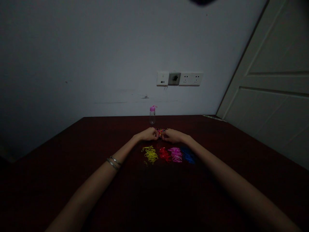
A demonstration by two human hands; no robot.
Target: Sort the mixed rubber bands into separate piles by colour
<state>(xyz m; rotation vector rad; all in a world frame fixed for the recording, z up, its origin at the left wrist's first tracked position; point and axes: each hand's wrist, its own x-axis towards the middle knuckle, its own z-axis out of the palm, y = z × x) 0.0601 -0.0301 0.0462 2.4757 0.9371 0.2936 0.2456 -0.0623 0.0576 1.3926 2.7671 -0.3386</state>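
Small mixed-colour bands lie in a pile (160, 131) toward the far side of the dark red table. From the left, my left hand (149, 134) reaches to the pile with its fingers curled at the edge. Opposite it, my right hand (172, 135) has its fingertips bent down together onto the bands. Whatever is between the fingers is too small and dim to make out. Nearer to me, in a row, are a yellow heap of bands (151, 154), a red heap (164, 154), a pink heap (176, 155) and a blue heap (188, 155).
Behind the hands a clear bottle with a pink cap (152, 115) stands upright on the table (116, 129). The back wall carries a row of sockets and switches (180, 79). A pale panelled door (272, 80) is on the right.
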